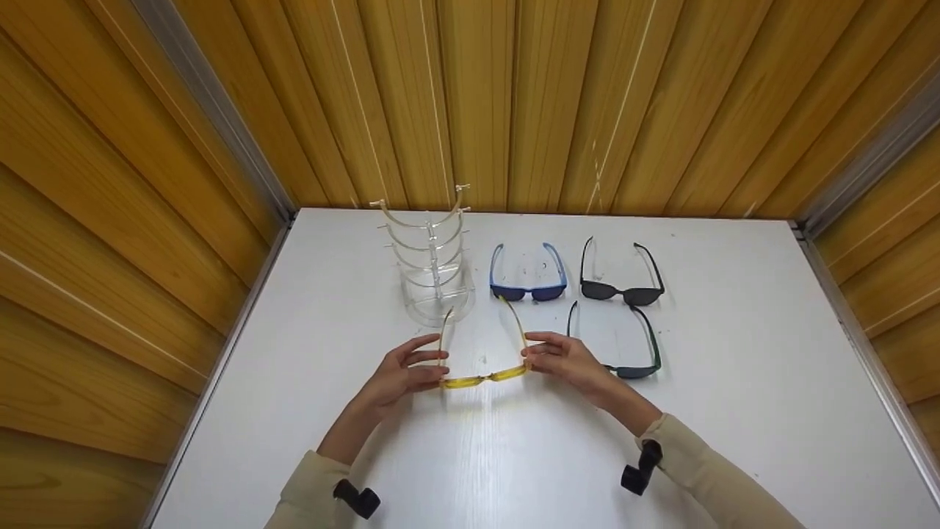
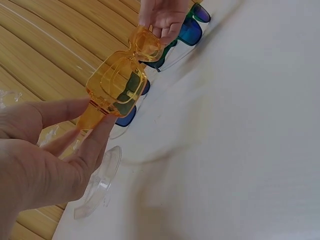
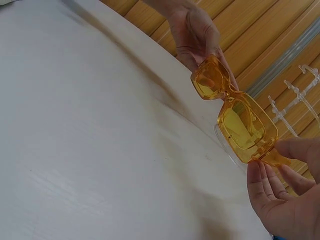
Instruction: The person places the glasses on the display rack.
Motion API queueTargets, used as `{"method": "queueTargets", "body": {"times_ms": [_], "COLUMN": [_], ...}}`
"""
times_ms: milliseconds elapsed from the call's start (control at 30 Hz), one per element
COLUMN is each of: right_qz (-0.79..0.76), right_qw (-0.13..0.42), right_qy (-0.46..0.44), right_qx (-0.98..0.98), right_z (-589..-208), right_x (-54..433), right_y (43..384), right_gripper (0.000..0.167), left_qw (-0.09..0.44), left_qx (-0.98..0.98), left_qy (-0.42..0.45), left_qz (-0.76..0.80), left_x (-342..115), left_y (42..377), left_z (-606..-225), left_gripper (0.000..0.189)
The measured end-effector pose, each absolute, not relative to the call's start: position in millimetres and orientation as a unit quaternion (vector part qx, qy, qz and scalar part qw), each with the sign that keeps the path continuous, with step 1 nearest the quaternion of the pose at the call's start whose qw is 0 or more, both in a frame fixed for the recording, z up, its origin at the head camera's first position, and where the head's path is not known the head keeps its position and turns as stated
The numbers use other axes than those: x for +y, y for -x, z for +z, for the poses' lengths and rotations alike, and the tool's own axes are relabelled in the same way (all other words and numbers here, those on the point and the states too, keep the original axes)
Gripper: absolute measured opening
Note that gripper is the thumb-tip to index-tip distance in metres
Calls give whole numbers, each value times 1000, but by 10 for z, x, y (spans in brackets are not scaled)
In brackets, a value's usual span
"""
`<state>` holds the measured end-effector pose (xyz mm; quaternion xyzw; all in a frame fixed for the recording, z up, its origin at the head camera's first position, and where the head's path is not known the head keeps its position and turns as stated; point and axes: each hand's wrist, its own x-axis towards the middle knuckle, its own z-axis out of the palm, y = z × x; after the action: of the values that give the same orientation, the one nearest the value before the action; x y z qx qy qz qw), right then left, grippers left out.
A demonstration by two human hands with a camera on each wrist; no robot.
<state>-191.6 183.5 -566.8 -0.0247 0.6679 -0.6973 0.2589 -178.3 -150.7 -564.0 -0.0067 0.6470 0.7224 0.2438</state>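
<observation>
Stand (image 1: 434, 257) blocks fwd of L hand (image 1: 400, 378); tbl's (image 1: 771, 367) R side free.

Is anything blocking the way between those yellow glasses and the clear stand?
Nothing visible is. The left hand and right hand hold the yellow glasses by their sides; the clear stand is just beyond, slightly left. The blue sunglasses sit right of that path.

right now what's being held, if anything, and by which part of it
Yellow glasses, held at both sides near the hinges: left hand on one, right hand on the other.
</observation>
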Motion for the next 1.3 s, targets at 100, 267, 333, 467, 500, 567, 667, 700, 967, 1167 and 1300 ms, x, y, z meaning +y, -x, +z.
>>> {"method": "queueTargets", "body": {"times_ms": [100,267,333,467,500,567,667,700,967,1167,1300], "right_qz": [-705,-719,-717,-717,-718,-724,-729,-730,-745,-756,-759], "right_qw": [261,266,266,267,267,267,267,267,253,236,230], "right_qy": [28,28,29,30,28,25,17,13,8,3,-7], "right_qx": [659,641,644,644,642,636,630,629,618,610,609], "right_z": [-5660,-5638,-5628,-5616,-5615,-5611,-5606,-5601,-5543,-5507,-5462], "right_x": [1806,1753,1732,1683,1670,1644,1604,1589,1489,1404,1338], "right_y": [1931,1954,1963,1984,1992,2009,2042,2054,2177,2242,2291], "right_gripper": [62,61,61,62,62,63,63,63,60,56,53], "left_qw": [240,237,233,223,219,211,199,195,176,161,150], "left_qx": [643,637,638,635,634,635,636,637,627,626,622], "left_qy": [8,14,19,29,30,38,54,61,83,84,91], "left_qz": [727,733,734,739,741,742,743,743,754,758,763], "left_x": [-1530,-1587,-1616,-1666,-1674,-1682,-1689,-1691,-1730,-1780,-1801], "left_y": [1785,1790,1787,1788,1791,1800,1816,1822,1888,1932,1981], "left_z": [-5643,-5655,-5658,-5660,-5658,-5651,-5641,-5640,-5617,-5615,-5602], "left_gripper": [71,72,72,73,73,73,72,71,71,70,68]}}
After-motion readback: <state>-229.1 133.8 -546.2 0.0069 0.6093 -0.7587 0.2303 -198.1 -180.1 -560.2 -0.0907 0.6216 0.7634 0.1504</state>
